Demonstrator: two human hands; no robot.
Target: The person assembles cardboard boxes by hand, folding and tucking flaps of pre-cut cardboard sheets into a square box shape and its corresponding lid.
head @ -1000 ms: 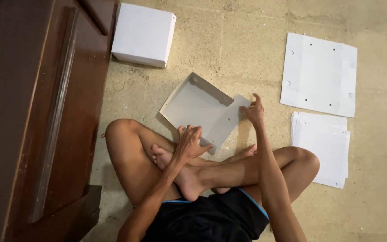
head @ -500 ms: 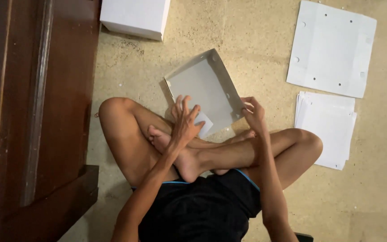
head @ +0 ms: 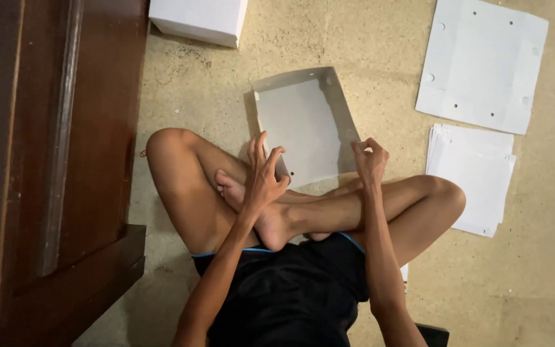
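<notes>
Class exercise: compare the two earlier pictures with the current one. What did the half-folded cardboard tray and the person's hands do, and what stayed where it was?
The half-folded tray was turned from lying askew to nearly square in front of the crossed legs. The right hand shifted from its far corner to pinch the near right edge; the left hand stayed at the near left corner. The white box, flat sheet and stack of sheets kept their places on the floor.

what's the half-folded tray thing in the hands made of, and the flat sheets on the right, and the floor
Half-folded tray: looks like thin white card or paperboard, matte; its side walls stand up along creases. The left hand and right hand hold its near edge.
Flat punched sheet and stack of sheets: seemingly the same matte white card, with small holes.
Floor: speckled beige, probably terrazzo or stone, dull finish.
</notes>
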